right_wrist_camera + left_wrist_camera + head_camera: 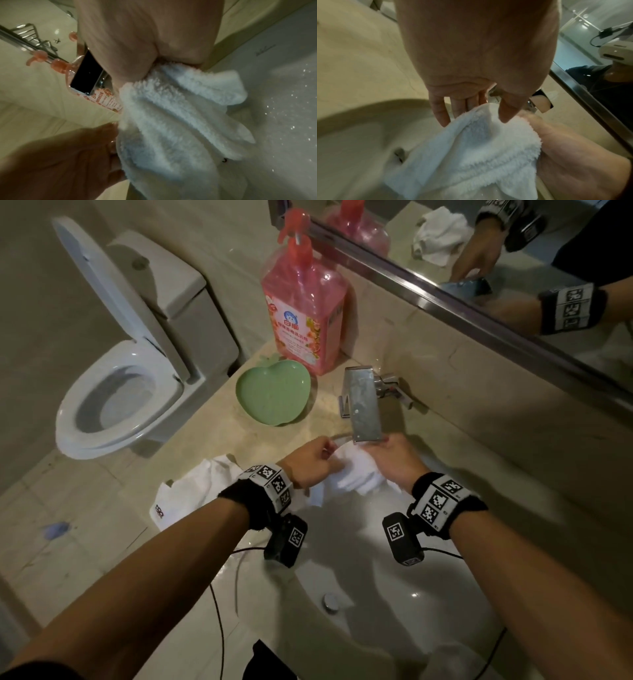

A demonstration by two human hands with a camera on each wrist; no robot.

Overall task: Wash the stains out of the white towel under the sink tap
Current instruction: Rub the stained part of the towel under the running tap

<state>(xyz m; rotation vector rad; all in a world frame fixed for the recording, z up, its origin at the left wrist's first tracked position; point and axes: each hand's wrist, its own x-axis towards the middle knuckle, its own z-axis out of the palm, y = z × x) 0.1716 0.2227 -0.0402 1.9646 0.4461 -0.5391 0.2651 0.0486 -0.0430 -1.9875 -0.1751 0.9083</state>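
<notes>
We are holding the fluffy white terry towel (356,474) bunched between both hands over the glossy white ceramic sink basin (394,594), just below the spout of the flat chrome tap (363,405). Our left hand (313,460) is pinching one edge between thumb and fingers; our right hand (394,460) is clenching the other end in its fist. The towel's long axis is running roughly left to right between the hands, its loose folds hanging down into the basin. We cannot tell whether water is running. From here, we judge, a bunched towel may shield its stains from the stream, and a trailing fold could cover the drain. A pink pump soap bottle (305,316) and green apple-shaped dish (272,393) are standing nearby.
</notes>
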